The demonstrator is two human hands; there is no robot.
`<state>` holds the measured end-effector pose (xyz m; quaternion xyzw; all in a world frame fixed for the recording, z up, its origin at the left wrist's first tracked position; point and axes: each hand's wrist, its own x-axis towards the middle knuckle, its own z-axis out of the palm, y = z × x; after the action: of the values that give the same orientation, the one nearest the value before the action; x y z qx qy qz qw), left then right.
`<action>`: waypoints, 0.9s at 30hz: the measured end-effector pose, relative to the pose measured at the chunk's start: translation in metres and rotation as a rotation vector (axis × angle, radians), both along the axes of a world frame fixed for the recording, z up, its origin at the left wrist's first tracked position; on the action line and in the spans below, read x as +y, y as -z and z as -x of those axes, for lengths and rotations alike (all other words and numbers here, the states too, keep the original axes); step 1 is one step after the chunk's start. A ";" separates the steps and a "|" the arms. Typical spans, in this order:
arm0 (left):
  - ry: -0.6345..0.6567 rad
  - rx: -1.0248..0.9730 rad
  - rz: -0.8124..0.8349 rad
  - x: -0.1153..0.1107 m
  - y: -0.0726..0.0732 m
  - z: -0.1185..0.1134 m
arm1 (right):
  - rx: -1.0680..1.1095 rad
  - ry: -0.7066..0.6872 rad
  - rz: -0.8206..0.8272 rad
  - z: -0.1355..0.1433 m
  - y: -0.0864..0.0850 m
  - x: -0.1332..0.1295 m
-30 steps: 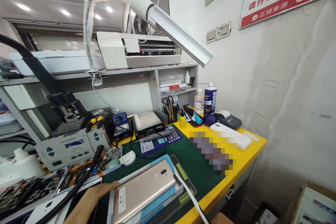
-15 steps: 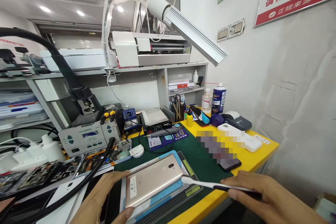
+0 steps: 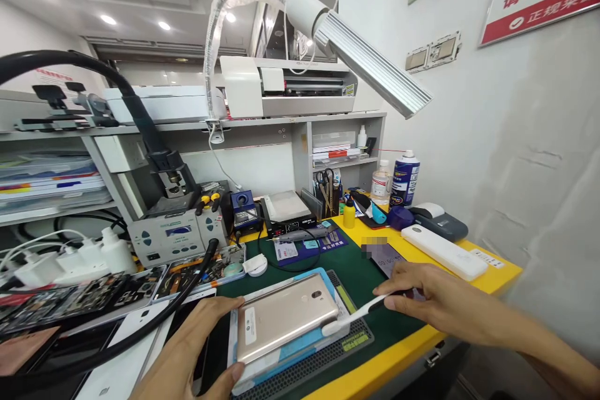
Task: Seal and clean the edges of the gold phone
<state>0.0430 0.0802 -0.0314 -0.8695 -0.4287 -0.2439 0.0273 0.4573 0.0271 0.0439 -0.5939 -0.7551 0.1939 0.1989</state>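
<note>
L grip (image 3: 185, 339) (7 o'cl.) + R grip (image 3: 429, 295) (4 o'cl.): 2. Wh. brush (image 3: 359, 314) (5 o'cl.): 1. Gold-backed ph. (image 3: 288, 317) (6 o'cl.): 1. Lamp (image 3: 375, 62) (1 o'cl.): 1. Aerosol can (image 3: 404, 184) (3 o'cl.): 1. Ylw. btl. (image 3: 349, 215) (4 o'cl.): 1. Wall plates (image 3: 443, 50) (2 o'cl.): 2. Wh. oblong case (image 3: 443, 251) (4 o'cl.): 1.

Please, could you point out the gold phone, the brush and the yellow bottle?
Gold phone (image 3: 287, 317), head view: middle of its back.
Brush (image 3: 359, 314), head view: white neck.
Yellow bottle (image 3: 349, 216), head view: its body.
</note>
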 end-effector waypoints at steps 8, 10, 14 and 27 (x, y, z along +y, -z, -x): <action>0.002 -0.147 0.173 -0.014 -0.011 0.001 | -0.015 -0.078 -0.068 0.047 0.019 -0.002; 0.014 -0.193 0.199 -0.014 -0.009 0.002 | -0.023 -0.092 -0.074 0.061 0.021 -0.004; 0.025 -0.238 0.226 -0.013 -0.006 0.004 | -0.029 -0.107 -0.079 0.087 0.023 -0.005; 0.024 -0.206 0.185 -0.016 -0.014 -0.003 | -0.032 -0.056 -0.080 0.090 0.026 -0.007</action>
<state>0.0458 0.0639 -0.0177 -0.8437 -0.4397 -0.2914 -0.0998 0.3670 0.0201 0.0179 -0.5672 -0.7816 0.1594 0.2051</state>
